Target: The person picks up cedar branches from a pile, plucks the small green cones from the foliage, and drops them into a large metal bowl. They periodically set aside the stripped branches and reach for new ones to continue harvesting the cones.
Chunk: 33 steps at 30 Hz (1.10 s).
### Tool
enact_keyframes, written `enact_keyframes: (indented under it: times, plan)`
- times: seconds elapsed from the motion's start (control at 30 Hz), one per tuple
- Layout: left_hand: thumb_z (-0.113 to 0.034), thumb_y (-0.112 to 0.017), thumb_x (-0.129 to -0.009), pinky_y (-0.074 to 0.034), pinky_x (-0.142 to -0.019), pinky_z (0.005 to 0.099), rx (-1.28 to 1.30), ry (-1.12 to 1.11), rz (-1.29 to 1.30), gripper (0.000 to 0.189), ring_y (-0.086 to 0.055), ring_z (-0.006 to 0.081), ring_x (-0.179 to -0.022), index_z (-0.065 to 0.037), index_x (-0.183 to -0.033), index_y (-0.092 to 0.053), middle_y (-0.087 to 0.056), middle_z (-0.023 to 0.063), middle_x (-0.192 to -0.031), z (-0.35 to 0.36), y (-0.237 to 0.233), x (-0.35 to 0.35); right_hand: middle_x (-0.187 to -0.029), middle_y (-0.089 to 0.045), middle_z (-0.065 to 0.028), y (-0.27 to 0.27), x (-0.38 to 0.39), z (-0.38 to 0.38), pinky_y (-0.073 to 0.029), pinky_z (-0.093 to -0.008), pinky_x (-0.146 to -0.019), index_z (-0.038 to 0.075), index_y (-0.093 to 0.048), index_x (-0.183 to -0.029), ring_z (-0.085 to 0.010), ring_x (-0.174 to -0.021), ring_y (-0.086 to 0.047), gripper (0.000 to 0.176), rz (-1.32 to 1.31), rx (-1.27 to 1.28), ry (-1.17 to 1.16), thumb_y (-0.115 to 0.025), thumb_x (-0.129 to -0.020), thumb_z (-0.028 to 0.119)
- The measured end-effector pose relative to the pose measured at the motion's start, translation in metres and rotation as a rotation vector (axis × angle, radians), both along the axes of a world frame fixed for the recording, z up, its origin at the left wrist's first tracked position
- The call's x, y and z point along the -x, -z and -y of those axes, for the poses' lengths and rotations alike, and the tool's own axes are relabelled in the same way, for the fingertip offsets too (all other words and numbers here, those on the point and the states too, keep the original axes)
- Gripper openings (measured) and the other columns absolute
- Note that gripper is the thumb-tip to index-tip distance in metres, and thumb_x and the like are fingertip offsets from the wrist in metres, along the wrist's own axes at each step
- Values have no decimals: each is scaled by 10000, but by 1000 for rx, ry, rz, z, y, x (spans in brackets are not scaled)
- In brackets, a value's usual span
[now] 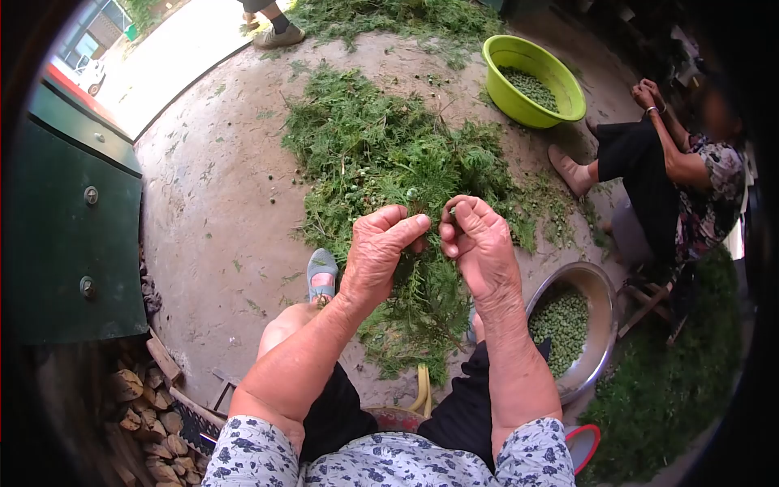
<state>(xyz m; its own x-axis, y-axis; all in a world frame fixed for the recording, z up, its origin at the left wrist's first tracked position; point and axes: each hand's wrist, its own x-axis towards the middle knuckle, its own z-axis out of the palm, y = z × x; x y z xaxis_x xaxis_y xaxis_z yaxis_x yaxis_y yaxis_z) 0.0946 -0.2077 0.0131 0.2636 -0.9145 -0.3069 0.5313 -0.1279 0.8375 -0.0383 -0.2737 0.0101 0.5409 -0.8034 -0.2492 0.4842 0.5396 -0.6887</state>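
Both my hands are raised over the cut evergreen branches, a short gap between them. My left hand (pixel 381 243) is closed, thumb against the fingers, pinching a green evergreen sprig (pixel 430 183). A small round green cone (pixel 412 194) shows just above my left fingertips. Close by on the right, my right hand (pixel 483 243) is closed in a pinch on a small green cone (pixel 453 213), mostly covered by the thumb and fingers. Below and beyond my hands lies a heap of feathery evergreen branches (pixel 349 138). More greenery hangs down between my knees.
By my right knee stands a metal basin (pixel 602 312) holding green cones (pixel 560 329). Farther off is a lime-green tub (pixel 519 101) with more cones. A seated person (pixel 682 170) is at the right. Firewood (pixel 162 426) and a dark green cabinet (pixel 73 235) stand at left.
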Motion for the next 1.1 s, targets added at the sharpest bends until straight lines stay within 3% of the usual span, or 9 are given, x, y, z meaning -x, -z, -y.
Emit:
enact_keyframes:
  times: [0.17,0.3,0.37,0.43,0.5,0.7,0.77,0.83,1.1]
  plan:
    - [-199,-611,-847,-385,-499,215,-24,17,405,226,-483,52,-548,-37,-693,-580,-512,-27,-616,-2,0,-2,-763,-585,-30,-15,4,6,-394,-194,-480,32,-570,-901,-79,-618,-534,112,107,-12,97,-600,-851,128]
    - [-243,-596,-860,-355,-476,225,77,6,669,305,-450,36,-547,0,-681,-554,-494,-38,-589,-1,1,1,-710,-557,-1,-23,-4,-9,-391,-179,-490,13,-625,-933,-68,-566,-503,163,-403,433,100,-665,-780,51]
    - [-242,-601,-850,-343,-460,264,97,-27,780,311,-434,95,-490,-3,-665,-531,-489,-5,-551,0,13,1,-727,-557,-27,-13,-9,-7,-436,-226,-571,16,-634,-953,-106,-634,-529,215,-645,1022,217,-677,-742,26]
    - [-216,-609,-832,-330,-449,299,243,-67,1271,302,-417,203,-452,-10,-642,-497,-471,68,-530,1,17,-1,-748,-562,-56,-17,-12,-12,-447,-262,-623,13,-634,-957,-139,-682,-544,247,-703,994,184,-679,-714,10]
    - [-205,-619,-813,-334,-467,324,215,-61,1243,313,-421,281,-489,-8,-626,-462,-448,122,-550,0,13,1,-758,-575,-65,-10,-13,-11,-445,-257,-613,16,-635,-939,-147,-672,-550,228,-699,1044,237,-679,-715,6]
    - [-187,-623,-816,-376,-517,297,236,29,1148,195,-483,182,-538,-3,-764,-586,-491,89,-599,-3,13,-1,-721,-554,-52,-6,-7,-8,-426,-250,-545,7,-590,-855,-127,-633,-539,84,-730,923,167,-613,-815,77]
    - [-190,-619,-830,-390,-510,268,129,85,990,206,-482,93,-543,4,-767,-592,-479,31,-584,-5,-3,-1,-750,-565,-39,-8,2,-3,-407,-222,-505,14,-580,-861,-100,-628,-528,128,-232,213,17,-592,-860,142]
    - [-191,-601,-841,-370,-453,299,64,97,613,265,-457,129,-474,8,-689,-514,-439,39,-534,-5,-10,1,-773,-569,-38,-8,6,4,-393,-204,-478,22,-559,-892,-89,-624,-518,159,-133,193,27,-562,-886,181]
    - [-239,-616,-825,-357,-442,262,158,239,607,300,-416,72,-464,14,-680,-549,-437,-4,-519,-6,-11,-8,-835,-588,-54,-3,29,25,-377,-187,-457,30,-572,-899,-96,-625,-516,157,146,-52,148,-595,-857,180]
